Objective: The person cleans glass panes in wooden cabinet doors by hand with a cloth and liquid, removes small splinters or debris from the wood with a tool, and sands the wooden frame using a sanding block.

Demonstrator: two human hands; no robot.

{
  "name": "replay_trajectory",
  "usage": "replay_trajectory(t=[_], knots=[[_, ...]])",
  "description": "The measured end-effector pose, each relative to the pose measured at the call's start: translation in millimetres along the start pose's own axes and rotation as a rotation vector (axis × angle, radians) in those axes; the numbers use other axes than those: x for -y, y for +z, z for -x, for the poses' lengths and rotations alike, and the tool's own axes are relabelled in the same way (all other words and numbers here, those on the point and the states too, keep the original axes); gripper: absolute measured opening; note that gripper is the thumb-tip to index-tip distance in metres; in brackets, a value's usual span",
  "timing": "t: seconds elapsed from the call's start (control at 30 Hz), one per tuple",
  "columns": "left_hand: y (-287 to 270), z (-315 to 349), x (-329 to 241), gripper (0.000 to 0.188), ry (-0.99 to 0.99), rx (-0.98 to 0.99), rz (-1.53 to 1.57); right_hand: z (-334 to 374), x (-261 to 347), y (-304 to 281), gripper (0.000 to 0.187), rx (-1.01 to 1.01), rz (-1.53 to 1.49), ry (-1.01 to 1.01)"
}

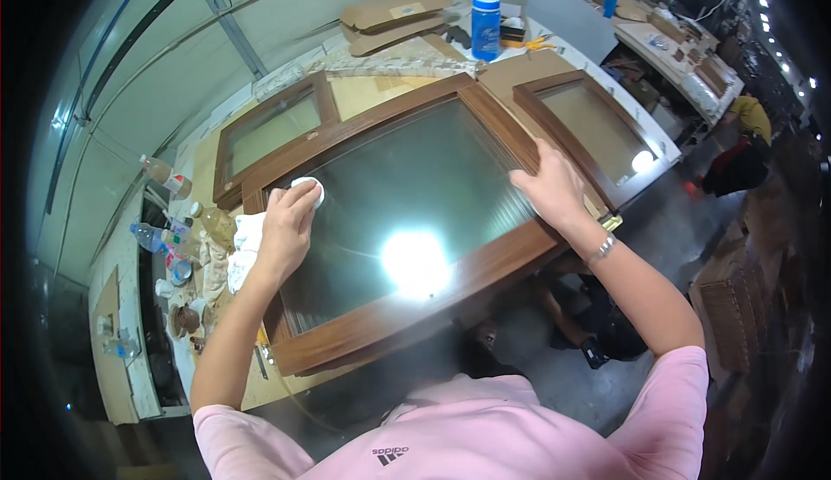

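Pinching a small white cloth pad, the left hand appeared partway through wiping the large brown wooden-framed glass panel on the beige counter, finished area untellable, while the right hand, well apart, grasped the panel's right rail.

Smooth wooden frame with slight sheen, glossy glass pane, matt white cloth, matt brown cardboard
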State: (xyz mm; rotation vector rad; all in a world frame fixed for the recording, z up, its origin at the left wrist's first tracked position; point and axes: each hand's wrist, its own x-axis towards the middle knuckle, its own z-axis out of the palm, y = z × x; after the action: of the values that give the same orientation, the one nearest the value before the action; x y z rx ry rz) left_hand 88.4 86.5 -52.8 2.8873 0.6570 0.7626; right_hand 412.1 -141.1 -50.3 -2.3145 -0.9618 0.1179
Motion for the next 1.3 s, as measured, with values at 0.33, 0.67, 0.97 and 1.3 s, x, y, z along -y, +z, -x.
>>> replay_trajectory(t=[0.33,0.67,0.97,1.3], knots=[[-13.0,18.6,-59.3,0.046,-0.023,0.114,0.039,13.2,-19.6,-12.4,0.046,-0.001,-0.893,-0.154],[55.7,-101.7,-73.4,0.040,0.103,0.094,-0.066,7.4,-19.9,-11.5,0.024,0.039,-0.664,-0.260],[58.6,-121.5,-51.7,0.050,0.072,0.151,0.024,10.9,-12.6,-16.1,0.023,-0.025,-0.644,-0.236],[53.9,-109.0,-58.9,0.048,0.110,0.187,0.107,11.4,-14.9,-13.1,0.021,-0.051,-0.615,-0.241]])
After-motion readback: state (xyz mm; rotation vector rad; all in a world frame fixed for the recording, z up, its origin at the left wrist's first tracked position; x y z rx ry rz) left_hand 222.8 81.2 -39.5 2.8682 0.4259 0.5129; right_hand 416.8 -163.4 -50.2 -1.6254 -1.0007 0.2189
